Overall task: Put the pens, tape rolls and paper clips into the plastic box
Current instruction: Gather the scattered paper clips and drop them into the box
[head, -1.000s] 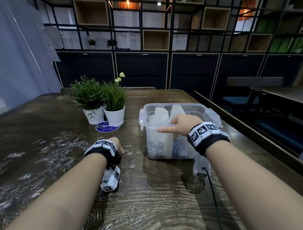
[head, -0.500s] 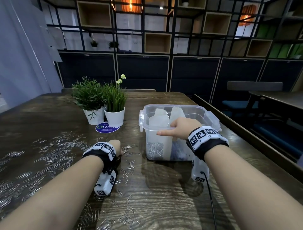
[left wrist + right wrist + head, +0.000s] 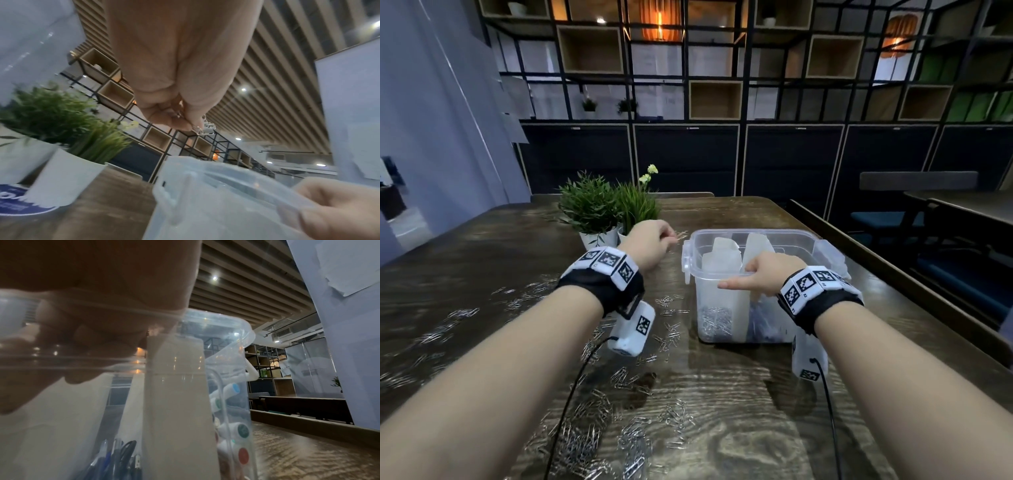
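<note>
Left hand up off the worktop, fingertips pinching a small bunch of clips, just left of the box rim and not over it yet. Right hand hooked over the near rim, fingers curled inside, index finger stretched along the edge, so steadying the box by the look of it.

Handling guess: clips are light, stiff, springy wire, slick against each other, and they snag into chains. Pinching a loose clump means a few probably dangle and drop on the way, so best carried low and let go well inside the rim. Loads more scattered on the worktop, near and left; lying flat on wood grain they probably take a fingernail or a sweep to lift. Raking into a pile first might beat picking singles.

Box is thin clear plastic, light, likely to slide or tip if bumped, hence the steadying hand. Pale dividers stand inside; a heap of clips sits at the bottom of the left section. Right wrist view shows pens in a middle section and white markers with coloured end caps further right. No tape rolls made out.

Writing: blue round sticker by the white pots, lettering cut off and blurred, can't read. Black-and-white square codes on the wristbands, no readable text.
</note>
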`<state>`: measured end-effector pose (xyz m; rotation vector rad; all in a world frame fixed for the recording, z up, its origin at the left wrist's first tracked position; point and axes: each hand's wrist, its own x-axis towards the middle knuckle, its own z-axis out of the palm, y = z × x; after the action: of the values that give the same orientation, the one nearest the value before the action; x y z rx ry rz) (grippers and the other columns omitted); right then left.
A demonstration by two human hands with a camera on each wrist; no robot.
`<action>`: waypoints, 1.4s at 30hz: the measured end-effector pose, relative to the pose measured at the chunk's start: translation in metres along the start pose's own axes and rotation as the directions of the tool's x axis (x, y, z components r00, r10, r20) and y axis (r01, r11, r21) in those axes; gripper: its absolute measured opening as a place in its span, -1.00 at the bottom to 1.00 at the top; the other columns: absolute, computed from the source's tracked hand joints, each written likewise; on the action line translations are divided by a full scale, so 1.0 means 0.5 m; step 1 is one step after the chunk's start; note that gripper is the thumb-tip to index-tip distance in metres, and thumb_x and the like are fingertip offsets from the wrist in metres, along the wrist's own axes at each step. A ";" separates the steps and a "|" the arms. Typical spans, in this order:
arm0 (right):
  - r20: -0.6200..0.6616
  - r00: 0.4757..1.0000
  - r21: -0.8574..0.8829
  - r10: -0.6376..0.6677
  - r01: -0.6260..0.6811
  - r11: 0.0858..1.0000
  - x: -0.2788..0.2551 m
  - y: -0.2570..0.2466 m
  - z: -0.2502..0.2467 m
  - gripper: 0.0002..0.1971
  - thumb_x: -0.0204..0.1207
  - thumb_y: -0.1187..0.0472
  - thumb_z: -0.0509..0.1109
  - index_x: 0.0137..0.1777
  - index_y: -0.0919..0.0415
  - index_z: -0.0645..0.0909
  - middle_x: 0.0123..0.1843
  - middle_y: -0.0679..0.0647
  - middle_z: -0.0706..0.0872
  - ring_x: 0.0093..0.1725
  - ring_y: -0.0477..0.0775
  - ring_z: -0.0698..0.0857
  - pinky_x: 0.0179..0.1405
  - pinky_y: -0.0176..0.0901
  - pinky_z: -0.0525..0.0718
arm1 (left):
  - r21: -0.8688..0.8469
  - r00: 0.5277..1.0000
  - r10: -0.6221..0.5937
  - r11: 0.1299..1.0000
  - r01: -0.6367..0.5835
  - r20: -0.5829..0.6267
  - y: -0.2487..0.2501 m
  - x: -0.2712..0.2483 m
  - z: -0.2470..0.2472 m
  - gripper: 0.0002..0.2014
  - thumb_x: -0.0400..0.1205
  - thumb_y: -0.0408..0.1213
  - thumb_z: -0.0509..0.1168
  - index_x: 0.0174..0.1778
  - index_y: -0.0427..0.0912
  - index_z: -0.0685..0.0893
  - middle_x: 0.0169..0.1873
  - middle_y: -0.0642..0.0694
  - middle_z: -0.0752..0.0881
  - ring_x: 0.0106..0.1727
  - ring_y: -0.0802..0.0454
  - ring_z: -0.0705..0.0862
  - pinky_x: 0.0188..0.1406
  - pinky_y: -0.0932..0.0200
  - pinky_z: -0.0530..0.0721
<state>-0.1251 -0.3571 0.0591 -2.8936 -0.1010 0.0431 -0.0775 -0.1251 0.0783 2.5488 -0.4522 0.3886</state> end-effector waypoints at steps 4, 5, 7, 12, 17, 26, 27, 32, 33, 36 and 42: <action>-0.011 1.000 0.003 -0.002 0.003 1.000 -0.021 -0.003 0.003 -0.27 0.06 -0.71 0.24 -0.44 0.03 0.34 -0.47 -0.11 0.58 -0.41 -0.02 0.58 -0.28 -0.15 0.53 | -0.003 0.988 0.145 0.989 -0.145 0.047 0.069 0.000 0.024 -0.91 0.66 -0.25 0.31 -0.07 -0.16 0.69 -0.18 0.03 0.68 -0.22 0.16 0.61 -0.18 0.34 0.46; -0.013 1.000 -0.001 -0.002 0.002 1.000 -0.024 -0.003 0.004 -0.27 0.07 -0.71 0.23 -0.44 0.03 0.38 -0.46 -0.12 0.62 -0.38 -0.02 0.61 -0.26 -0.14 0.56 | 0.014 0.983 0.167 0.986 -0.168 0.083 0.078 0.002 0.035 -0.92 0.63 -0.24 0.35 -0.08 -0.14 0.73 -0.16 0.04 0.72 -0.14 0.13 0.65 -0.10 0.33 0.51; -0.018 1.000 -0.020 -0.002 0.001 1.000 -0.027 -0.003 0.006 -0.28 0.09 -0.71 0.23 -0.40 0.03 0.45 -0.40 -0.08 0.70 -0.33 -0.02 0.66 -0.20 -0.14 0.61 | 0.115 0.967 0.191 0.971 -0.211 0.166 0.087 0.006 0.058 -0.94 0.58 -0.19 0.41 -0.12 -0.02 0.79 -0.11 0.10 0.77 -0.02 0.13 0.68 0.12 0.15 0.59; -0.019 1.000 -0.045 -0.014 0.013 0.999 -0.015 0.005 0.012 -0.25 0.06 -0.74 0.18 -0.35 0.02 0.46 -0.36 -0.05 0.72 -0.33 -0.03 0.66 -0.19 -0.13 0.63 | 0.233 0.972 0.162 0.952 -0.199 0.170 0.079 0.014 0.084 -0.82 0.67 -0.10 0.26 0.03 0.14 0.78 0.07 0.19 0.74 0.24 0.09 0.58 0.31 -0.08 0.44; -0.021 0.999 -0.035 -0.025 0.024 0.999 -0.007 0.012 0.011 -0.28 0.08 -0.72 0.20 -0.39 0.01 0.42 -0.30 -0.02 0.79 -0.35 -0.05 0.64 -0.18 -0.14 0.63 | 0.135 0.997 0.063 0.988 -0.068 0.040 0.033 0.027 0.085 -0.74 0.72 -0.06 0.12 0.12 0.09 0.72 0.20 -0.02 0.57 0.30 -0.10 0.45 0.33 -0.16 0.46; -0.023 0.999 -0.021 -0.039 0.038 0.999 0.027 0.023 0.001 -0.29 0.14 -0.69 0.22 -0.40 0.03 0.39 -0.40 -0.09 0.61 -0.31 -0.03 0.63 -0.27 -0.16 0.54 | 0.176 0.945 -0.274 0.954 0.243 0.179 -0.126 0.011 0.129 -0.55 0.58 -0.26 0.35 0.41 -0.16 0.53 0.33 -0.14 0.61 0.32 -0.06 0.58 0.26 0.17 0.50; -0.023 0.999 -0.018 -0.039 0.039 0.999 0.034 0.026 0.001 -0.29 0.13 -0.69 0.22 -0.40 0.03 0.39 -0.40 -0.10 0.61 -0.30 -0.03 0.64 -0.26 -0.16 0.54 | 0.188 0.931 -0.303 0.945 0.266 0.202 -0.139 0.008 0.142 -0.52 0.55 -0.21 0.41 0.40 -0.14 0.53 0.30 -0.11 0.63 0.30 -0.03 0.60 0.24 0.18 0.51; -0.026 0.999 0.001 -0.040 0.040 0.999 0.064 0.036 -0.002 -0.30 0.11 -0.69 0.25 -0.41 0.02 0.45 -0.43 -0.14 0.65 -0.30 -0.07 0.66 -0.30 -0.18 0.51 | 0.192 0.857 -0.356 0.933 0.304 0.372 -0.176 0.015 0.201 -0.21 0.32 -0.05 0.62 0.45 -0.15 0.49 0.32 -0.04 0.64 0.30 0.03 0.61 0.29 0.22 0.53; -0.027 0.999 -0.002 -0.040 0.040 0.999 0.071 0.038 -0.002 -0.30 0.11 -0.69 0.25 -0.41 0.02 0.43 -0.42 -0.14 0.65 -0.30 -0.06 0.66 -0.30 -0.17 0.51 | 0.222 0.846 -0.367 0.927 0.301 0.386 -0.176 0.024 0.207 -0.15 0.29 -0.03 0.64 0.48 -0.15 0.46 0.35 -0.03 0.62 0.35 0.02 0.59 0.34 0.19 0.51; -0.037 0.998 -0.015 -0.045 0.044 0.999 0.087 0.041 -0.002 -0.29 0.11 -0.70 0.23 -0.39 0.02 0.41 -0.40 -0.11 0.66 -0.28 -0.02 0.68 -0.28 -0.16 0.56 | 0.335 0.816 -0.399 0.903 0.269 0.419 -0.172 0.052 0.212 -0.12 0.30 -0.05 0.64 0.51 -0.18 0.44 0.39 -0.05 0.59 0.39 -0.01 0.56 0.39 0.13 0.50; -0.037 0.999 0.005 -0.037 0.037 0.999 0.114 0.044 -0.003 -0.30 0.13 -0.68 0.25 -0.40 0.03 0.44 -0.39 -0.08 0.70 -0.34 -0.03 0.65 -0.32 -0.18 0.53 | 0.488 0.768 -0.450 0.848 0.208 0.456 -0.155 0.084 0.221 -0.46 0.43 -0.07 0.55 0.28 -0.22 0.66 0.22 -0.12 0.72 0.23 -0.04 0.68 0.13 0.21 0.58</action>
<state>-0.0667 -0.3747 0.0542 -2.8842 -0.1479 -0.0160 0.0107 -0.1312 -0.0319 3.0679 -0.0907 -0.4742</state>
